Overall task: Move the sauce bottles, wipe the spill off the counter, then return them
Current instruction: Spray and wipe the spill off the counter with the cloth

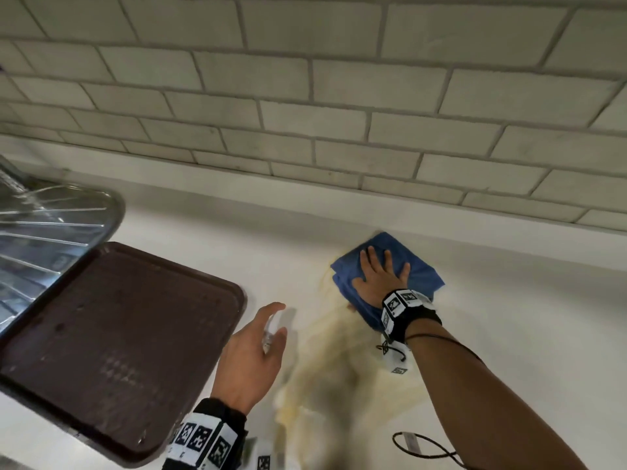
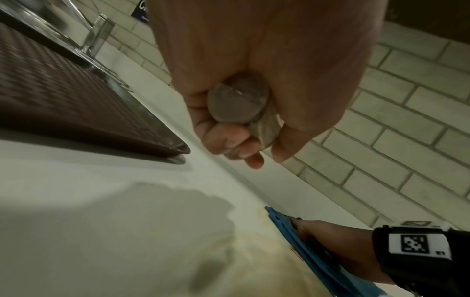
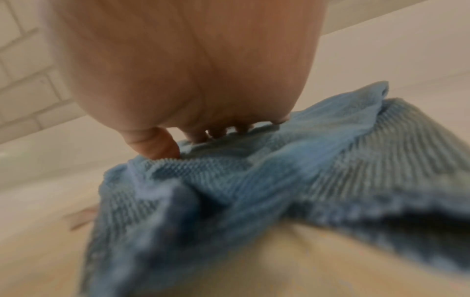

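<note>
My right hand (image 1: 380, 271) lies flat, fingers spread, pressing a folded blue cloth (image 1: 420, 269) onto the white counter (image 1: 509, 300) close to the wall. The right wrist view shows the fingertips (image 3: 216, 134) on the ribbed blue cloth (image 3: 254, 180). A yellowish smeared spill (image 1: 332, 361) runs from the cloth toward me. My left hand (image 1: 264, 337) hovers left of the spill and holds a small clear bottle (image 1: 269, 329). In the left wrist view, fingers curl round the small clear bottle (image 2: 239, 102), seen from its base. No sauce bottles are in view.
A brown plastic tray (image 1: 118, 334) sits at the left, overlapping a steel sink drainboard (image 1: 44, 232). A faucet (image 2: 99, 34) stands behind the tray. A grey tiled wall (image 1: 339, 113) closes the back of the counter. Bare counter lies right of the cloth.
</note>
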A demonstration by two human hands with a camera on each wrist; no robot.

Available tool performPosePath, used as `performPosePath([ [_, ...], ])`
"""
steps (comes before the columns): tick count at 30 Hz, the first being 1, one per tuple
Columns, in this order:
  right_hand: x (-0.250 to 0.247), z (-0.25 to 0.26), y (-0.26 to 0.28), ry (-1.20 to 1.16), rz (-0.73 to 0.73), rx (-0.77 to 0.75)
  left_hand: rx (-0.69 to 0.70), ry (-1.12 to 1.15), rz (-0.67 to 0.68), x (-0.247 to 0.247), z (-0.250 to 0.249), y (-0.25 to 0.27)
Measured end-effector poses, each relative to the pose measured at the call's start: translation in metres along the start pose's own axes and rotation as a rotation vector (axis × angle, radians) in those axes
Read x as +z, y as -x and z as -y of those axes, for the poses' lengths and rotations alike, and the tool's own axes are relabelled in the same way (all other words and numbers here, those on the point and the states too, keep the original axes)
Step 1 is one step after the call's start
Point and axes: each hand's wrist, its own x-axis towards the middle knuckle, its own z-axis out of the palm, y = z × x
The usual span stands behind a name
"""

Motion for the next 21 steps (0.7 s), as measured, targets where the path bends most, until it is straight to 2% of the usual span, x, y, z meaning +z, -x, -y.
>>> performPosePath([
  [6, 0.033, 0.06, 0.024, 0.085, 0.028, -0.217, -0.037, 0.029, 0.014, -0.006, 0.005, -0.002],
  [11, 0.063, 0.067, 0.085, 0.12, 0.027, -0.352, -0.023, 0.036, 0.027, -0.006, 0.007, -0.004],
  [15, 0.062, 0.045, 0.098, 0.093, 0.029, -0.324, -0.015, 0.029, 0.031, -0.008, 0.009, -0.003],
  [21, 0.026, 0.016, 0.035, 0.067, 0.04, -0.126, -0.03, 0.021, 0.005, -0.018, 0.019, -0.002],
])
